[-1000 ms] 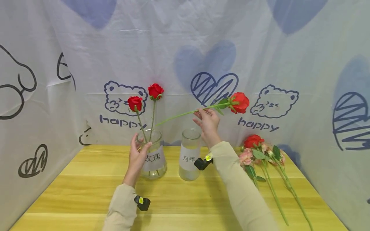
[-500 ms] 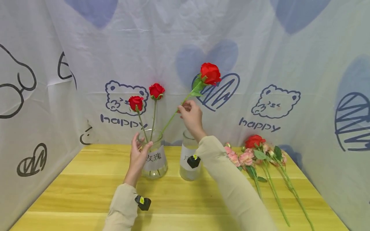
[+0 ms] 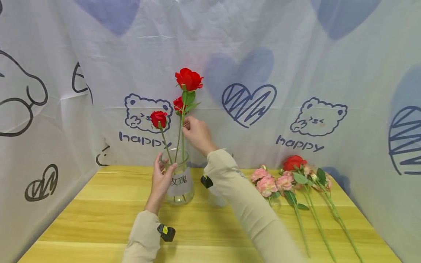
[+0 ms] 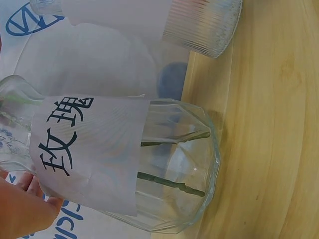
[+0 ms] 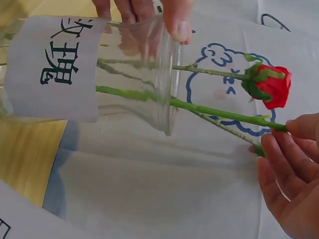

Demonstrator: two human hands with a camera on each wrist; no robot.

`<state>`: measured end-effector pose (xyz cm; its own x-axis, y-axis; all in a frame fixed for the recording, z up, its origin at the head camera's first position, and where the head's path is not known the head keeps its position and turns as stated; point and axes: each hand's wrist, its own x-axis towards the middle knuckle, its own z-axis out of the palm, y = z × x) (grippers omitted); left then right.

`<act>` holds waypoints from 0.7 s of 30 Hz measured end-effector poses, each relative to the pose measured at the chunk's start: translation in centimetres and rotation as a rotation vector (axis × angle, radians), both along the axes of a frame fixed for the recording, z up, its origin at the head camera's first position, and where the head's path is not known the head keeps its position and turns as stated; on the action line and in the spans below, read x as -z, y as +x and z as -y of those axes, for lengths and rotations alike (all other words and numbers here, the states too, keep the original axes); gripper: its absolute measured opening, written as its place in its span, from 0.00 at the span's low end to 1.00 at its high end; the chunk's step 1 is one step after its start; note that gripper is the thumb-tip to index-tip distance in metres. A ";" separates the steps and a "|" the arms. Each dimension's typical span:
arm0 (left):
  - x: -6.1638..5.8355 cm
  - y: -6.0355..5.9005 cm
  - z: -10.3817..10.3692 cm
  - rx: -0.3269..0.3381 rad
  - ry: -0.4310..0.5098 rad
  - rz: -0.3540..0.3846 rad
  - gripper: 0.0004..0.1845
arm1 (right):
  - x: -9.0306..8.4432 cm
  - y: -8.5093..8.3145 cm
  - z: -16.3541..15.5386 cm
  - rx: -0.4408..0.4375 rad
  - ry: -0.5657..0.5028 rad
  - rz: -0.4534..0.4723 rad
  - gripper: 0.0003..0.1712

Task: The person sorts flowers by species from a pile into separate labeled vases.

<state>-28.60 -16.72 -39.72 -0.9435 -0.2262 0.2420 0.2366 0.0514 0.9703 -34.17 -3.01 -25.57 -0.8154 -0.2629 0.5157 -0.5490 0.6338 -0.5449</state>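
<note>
My left hand holds the neck of a glass vase with a white paper label in black characters. Two small red roses, one at the left and one behind, stand in it on dark green stems. With thumb and fingertips, my right hand pinches the bright green stem of a larger red flower, upright over the vase. The right wrist view shows this stem passing through the mouth, its lower end hidden behind the label.
A second, ribbed glass vase stands to the right, mostly behind my right sleeve in the head view. Further right on the wooden table lie pink flowers and another red flower. A printed cloth hangs behind.
My right hand has moved left, turning the large red flower from nearly level to upright and bringing its stem into the labelled vase. The left hand keeps its hold on the vase.
</note>
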 end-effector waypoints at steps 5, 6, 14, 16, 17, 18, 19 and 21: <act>-0.1 0.1 0.0 0.002 -0.003 0.007 0.42 | 0.2 0.1 0.6 0.005 0.146 0.022 0.11; -0.1 0.1 0.0 0.002 -0.003 0.007 0.41 | 0.3 0.2 0.6 0.005 0.160 0.028 0.11; -0.1 0.2 0.0 0.001 -0.021 0.009 0.42 | 0.4 0.3 0.2 0.003 0.196 0.023 0.09; -0.1 0.2 0.0 0.003 -0.019 0.011 0.42 | 0.4 0.3 0.0 -0.002 0.197 0.026 0.09; -0.1 0.2 0.0 0.005 -0.018 0.011 0.42 | 0.3 0.4 0.0 -0.004 0.201 0.026 0.10; -0.1 0.2 0.0 0.005 -0.017 0.011 0.42 | 0.2 0.4 -0.1 -0.008 0.205 0.026 0.10; -0.1 0.2 0.0 0.006 -0.016 0.011 0.42 | 0.1 0.5 -0.2 -0.012 0.209 0.027 0.11; -0.1 0.1 0.0 0.004 -0.015 0.011 0.42 | 0.0 0.6 -0.3 -0.022 0.214 0.025 0.12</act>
